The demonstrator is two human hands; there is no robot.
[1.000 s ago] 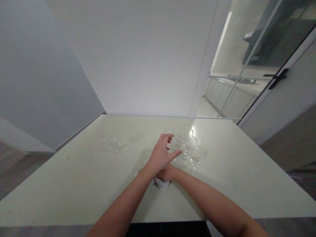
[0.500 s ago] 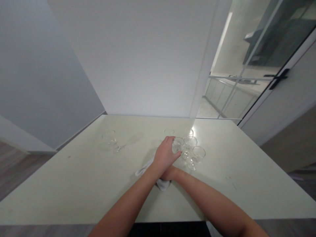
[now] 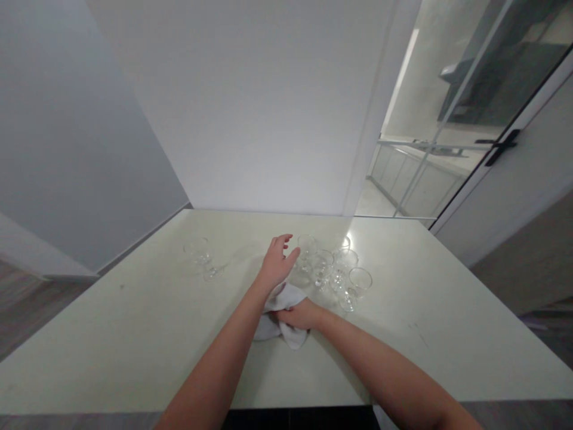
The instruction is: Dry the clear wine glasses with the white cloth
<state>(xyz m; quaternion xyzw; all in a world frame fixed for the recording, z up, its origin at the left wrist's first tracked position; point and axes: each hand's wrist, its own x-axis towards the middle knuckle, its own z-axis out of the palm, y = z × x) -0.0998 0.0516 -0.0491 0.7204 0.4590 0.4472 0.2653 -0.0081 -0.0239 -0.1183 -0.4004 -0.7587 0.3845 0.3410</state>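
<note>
Left hand empty at the clustered glasses, cloth gripped in my right.
My left hand (image 3: 276, 261) is open, fingers curved and thumb apart, just left of the stemmed glasses (image 3: 322, 269); whether the thumb touches the closest rim I cannot tell. My right hand (image 3: 299, 315) is closed around a bunched white cloth (image 3: 290, 294) at the near middle of the table (image 3: 134, 334), below my left wrist. I judge this a moment between grips; taking hold of any glass calls for a light grasp clear of its neighbours. The glasses are clear, with round bowls, thin rims and flat feet, crowded right of centre; a lone glass (image 3: 197, 249) stands far left. The cloth looks soft and folded, the tabletop smooth, pale and slightly glossy.
</note>
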